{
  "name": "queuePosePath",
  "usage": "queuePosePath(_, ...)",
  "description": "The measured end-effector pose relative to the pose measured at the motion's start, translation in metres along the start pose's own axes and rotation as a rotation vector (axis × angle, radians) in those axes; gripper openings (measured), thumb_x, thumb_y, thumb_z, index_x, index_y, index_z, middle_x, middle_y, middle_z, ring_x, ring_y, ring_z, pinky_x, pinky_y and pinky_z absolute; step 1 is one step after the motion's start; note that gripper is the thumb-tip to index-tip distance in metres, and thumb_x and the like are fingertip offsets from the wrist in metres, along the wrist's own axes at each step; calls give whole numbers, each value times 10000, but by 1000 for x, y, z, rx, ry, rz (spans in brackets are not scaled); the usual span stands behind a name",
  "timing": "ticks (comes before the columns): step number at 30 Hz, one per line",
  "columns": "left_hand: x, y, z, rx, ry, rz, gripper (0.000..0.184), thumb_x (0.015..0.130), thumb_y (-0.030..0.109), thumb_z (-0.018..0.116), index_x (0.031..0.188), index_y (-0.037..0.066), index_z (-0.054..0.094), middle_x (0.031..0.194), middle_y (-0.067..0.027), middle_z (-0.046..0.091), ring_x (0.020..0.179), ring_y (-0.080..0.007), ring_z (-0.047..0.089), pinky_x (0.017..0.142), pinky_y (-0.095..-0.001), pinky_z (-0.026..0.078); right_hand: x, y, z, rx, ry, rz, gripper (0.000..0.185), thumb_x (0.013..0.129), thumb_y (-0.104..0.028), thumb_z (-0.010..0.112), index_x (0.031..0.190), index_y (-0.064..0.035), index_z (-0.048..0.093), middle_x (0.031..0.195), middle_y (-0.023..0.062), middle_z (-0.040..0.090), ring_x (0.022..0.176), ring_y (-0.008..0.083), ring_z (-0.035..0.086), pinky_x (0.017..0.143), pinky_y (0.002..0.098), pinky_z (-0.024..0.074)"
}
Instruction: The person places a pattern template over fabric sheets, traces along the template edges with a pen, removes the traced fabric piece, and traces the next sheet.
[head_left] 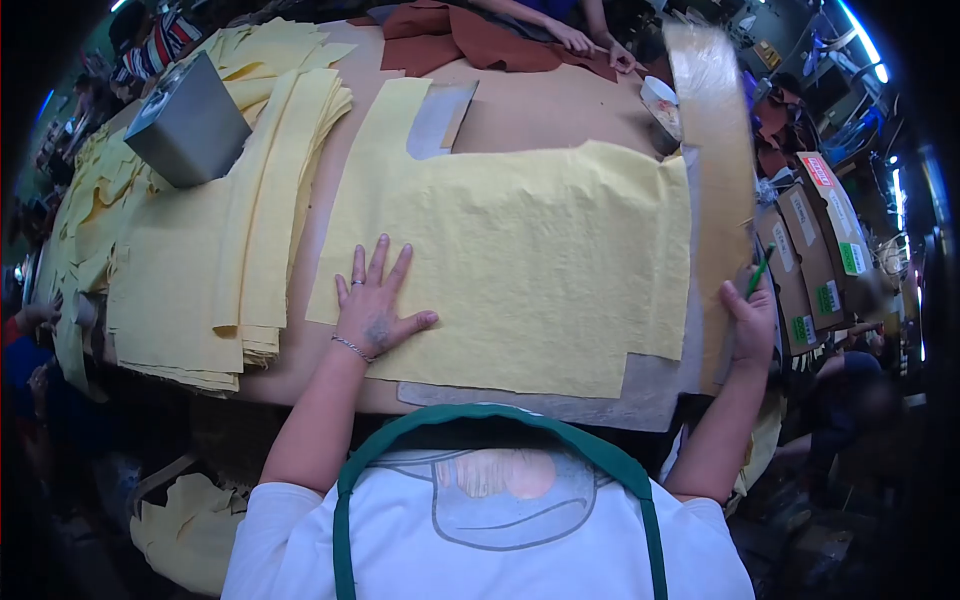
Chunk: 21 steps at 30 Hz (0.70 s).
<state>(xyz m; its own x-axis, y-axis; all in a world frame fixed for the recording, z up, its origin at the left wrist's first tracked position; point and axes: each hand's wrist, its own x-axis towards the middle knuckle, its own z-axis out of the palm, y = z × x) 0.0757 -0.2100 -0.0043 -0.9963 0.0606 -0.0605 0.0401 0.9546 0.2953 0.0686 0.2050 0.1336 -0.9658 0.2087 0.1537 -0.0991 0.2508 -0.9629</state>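
A large cut piece of yellow fabric (530,260) lies spread over a grey board (650,395), which shows at the lower right and through a notch near the top. My left hand (375,308) rests flat on the fabric's left part, fingers spread, with a ring and a bracelet on. At the right edge of the table, my right hand (752,315) holds a green pen (762,268) upright between thumb and fingers, beside a long strip wrapped in clear plastic (712,180).
Stacked yellow pieces (180,270) lie at left, with a grey metal block (190,125) on top. Brown fabric (480,38) and another person's hands (600,48) are at the far edge. A white cup (658,92) stands upper right; cardboard boxes (800,250) sit at right.
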Motion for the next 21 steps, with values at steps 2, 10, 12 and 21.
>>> queuePosePath(2,0,0,-1,20,-34,-2,969,576,706,532,1352,236,193,1416,-99,84,1290,-369,13,934,-646,93,7,2,-35,-192,204,-2,346,756,-13,601,1083,-27,491,966,36,569,832,91,531,737,213,417)
queuePosePath(10,1,4,-2,123,-93,9,976,548,687,572,1345,252,214,1415,-108,83,1290,-374,0,930,-653,92,-4,-38,-144,-744,549,-576,238,770,-93,630,974,14,567,850,35,587,729,75,512,679,216,409)
queuePosePath(12,1,4,-1,128,-96,8,969,548,673,584,1342,250,224,1416,-107,82,1290,-373,-6,928,-657,91,1,-16,-175,-1026,631,-565,202,777,-113,629,926,15,580,831,53,602,723,72,518,676,215,406)
queuePosePath(21,46,15,-38,252,-192,-16,804,644,684,504,1250,164,414,1419,-91,78,1296,-349,-1,925,-657,123,-2,5,-50,-299,811,-609,269,788,-71,612,1018,9,497,989,45,566,850,98,517,768,240,394)
